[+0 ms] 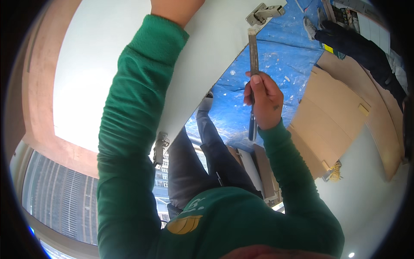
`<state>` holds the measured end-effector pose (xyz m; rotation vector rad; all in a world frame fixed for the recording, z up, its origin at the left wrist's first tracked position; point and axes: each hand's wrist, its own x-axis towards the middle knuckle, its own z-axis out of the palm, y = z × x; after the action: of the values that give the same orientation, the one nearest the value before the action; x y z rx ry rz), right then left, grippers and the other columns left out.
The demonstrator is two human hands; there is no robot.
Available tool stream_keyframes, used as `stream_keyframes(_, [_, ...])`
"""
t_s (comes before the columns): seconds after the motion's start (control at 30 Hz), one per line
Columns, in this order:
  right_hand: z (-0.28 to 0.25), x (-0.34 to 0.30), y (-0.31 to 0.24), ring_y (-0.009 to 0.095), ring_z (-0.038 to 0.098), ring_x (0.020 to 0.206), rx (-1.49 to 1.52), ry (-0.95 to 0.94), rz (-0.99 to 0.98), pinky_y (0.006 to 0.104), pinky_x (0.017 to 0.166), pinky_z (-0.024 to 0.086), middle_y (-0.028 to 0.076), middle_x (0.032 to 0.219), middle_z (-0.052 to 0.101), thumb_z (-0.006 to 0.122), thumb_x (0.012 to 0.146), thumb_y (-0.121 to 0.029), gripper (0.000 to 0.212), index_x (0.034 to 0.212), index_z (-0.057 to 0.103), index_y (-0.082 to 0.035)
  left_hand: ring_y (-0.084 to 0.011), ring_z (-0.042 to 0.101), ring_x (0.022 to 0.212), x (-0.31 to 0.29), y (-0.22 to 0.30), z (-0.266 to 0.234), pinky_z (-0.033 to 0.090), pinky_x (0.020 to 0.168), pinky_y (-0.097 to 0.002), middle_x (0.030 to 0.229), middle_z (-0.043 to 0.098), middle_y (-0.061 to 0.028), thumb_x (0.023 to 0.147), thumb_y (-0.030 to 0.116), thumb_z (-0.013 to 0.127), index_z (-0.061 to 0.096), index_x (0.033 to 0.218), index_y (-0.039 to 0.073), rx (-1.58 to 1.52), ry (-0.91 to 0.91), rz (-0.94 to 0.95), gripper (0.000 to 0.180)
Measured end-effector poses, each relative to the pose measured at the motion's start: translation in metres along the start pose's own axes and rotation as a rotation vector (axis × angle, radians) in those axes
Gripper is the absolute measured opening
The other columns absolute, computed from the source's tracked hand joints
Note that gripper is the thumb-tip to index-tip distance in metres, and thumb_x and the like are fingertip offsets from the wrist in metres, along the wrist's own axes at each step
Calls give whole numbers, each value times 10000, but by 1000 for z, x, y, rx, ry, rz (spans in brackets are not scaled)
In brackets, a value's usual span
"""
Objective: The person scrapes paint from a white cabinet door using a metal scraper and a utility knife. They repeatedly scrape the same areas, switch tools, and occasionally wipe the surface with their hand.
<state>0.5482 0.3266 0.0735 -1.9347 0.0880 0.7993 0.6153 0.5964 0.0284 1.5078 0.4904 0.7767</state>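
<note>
In my right hand (268, 101) is a long, narrow, flat tool (254, 54), held upright with the thumb along its front. Its upper end is worn and brownish, and its lower end is dark. That upper end is close to the edge of a white panel (207, 39), just below a metal cabinet hinge (264, 15). A second cabinet hinge (161, 149) is fixed on the panel's near edge. My left hand (177, 8) reaches over the panel; only its wrist side shows, and the fingers are cut off by the top of the picture.
Blue sheeting (276, 56) with white specks covers the floor beyond the panel. Flattened cardboard (330, 112) lies to the right, with a coil of yellow cord (335, 172) near it. Another person's dark-clothed leg (362, 47) extends at the upper right. A window (60, 194) is at lower left.
</note>
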Motion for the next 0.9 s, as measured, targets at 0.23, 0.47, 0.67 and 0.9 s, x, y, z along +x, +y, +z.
stream_keyframes(0.23, [3, 21, 8, 78, 543, 629, -33, -7, -29, 238, 570, 446, 3, 742, 563, 575, 1084, -287, 276, 1046, 602, -15, -92, 441, 633, 1, -4, -2, 408, 589, -292, 650, 531, 2, 1015, 297, 680, 636, 769, 7, 16, -83, -11, 383])
stream_keyframes(0.47, [3, -2, 14, 87, 563, 568, -129, -35, 96, 241, 523, 470, 30, 720, 613, 591, 1077, -304, 282, 1035, 588, -25, -102, 435, 605, 2, -3, -2, 402, 555, -312, 620, 507, -12, 1000, 260, 688, 615, 759, 2, 88, -88, 6, 360])
stream_keyframes(0.67, [13, 5, 11, 108, 600, 546, -272, -29, 50, 238, 506, 479, 42, 676, 618, 574, 1080, -307, 297, 999, 619, -25, -113, 449, 594, 3, 1, -1, 414, 553, -321, 614, 524, -34, 990, 241, 690, 620, 763, 0, 104, -90, -19, 338])
stream_keyframes(0.9, [19, 24, -13, 104, 619, 538, -310, -1, 61, 270, 512, 520, 59, 650, 638, 602, 1064, -246, 266, 934, 597, -14, -120, 473, 593, 3, -1, -3, 429, 558, -320, 618, 548, -44, 989, 237, 684, 633, 777, 4, 89, -107, -38, 319])
